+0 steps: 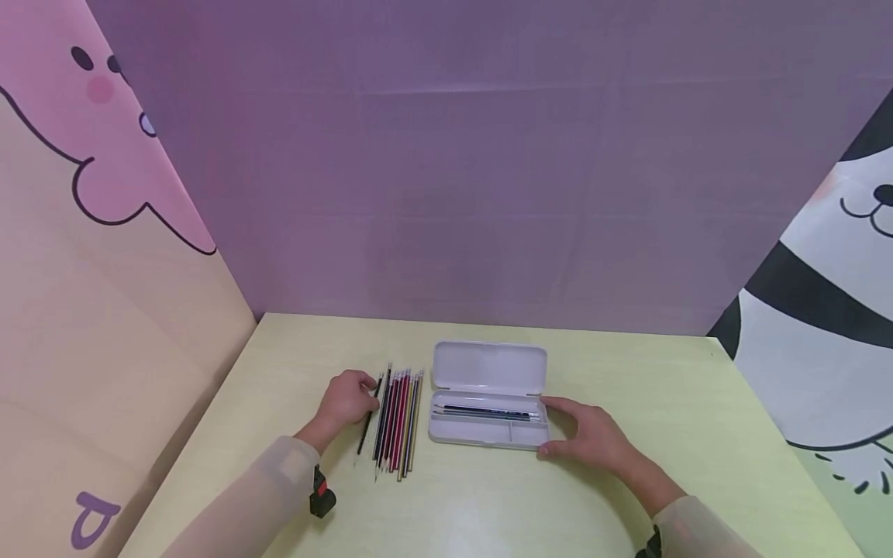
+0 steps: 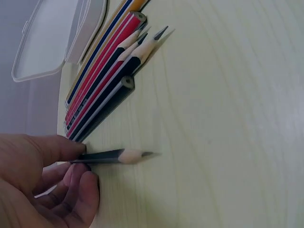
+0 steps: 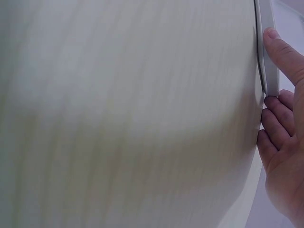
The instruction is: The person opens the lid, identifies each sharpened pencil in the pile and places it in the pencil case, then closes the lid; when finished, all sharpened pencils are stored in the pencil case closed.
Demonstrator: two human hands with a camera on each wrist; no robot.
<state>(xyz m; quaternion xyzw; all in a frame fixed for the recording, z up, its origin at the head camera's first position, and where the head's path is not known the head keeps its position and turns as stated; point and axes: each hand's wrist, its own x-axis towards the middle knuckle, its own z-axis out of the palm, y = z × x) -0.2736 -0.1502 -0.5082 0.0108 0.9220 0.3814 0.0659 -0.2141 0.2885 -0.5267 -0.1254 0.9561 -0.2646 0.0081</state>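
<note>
Both your forearms slant in over the table. Your left grip pinches one dark pencil between thumb and fingers, its tip away from the far edge, beside the other pencils toward the left edge; your right grip, spread wide, holds the case's right end.

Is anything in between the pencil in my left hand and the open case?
Yes: the pencil row lies flat between the held pencil and the case, just left of the case. Lifting over it should probably work.
</note>
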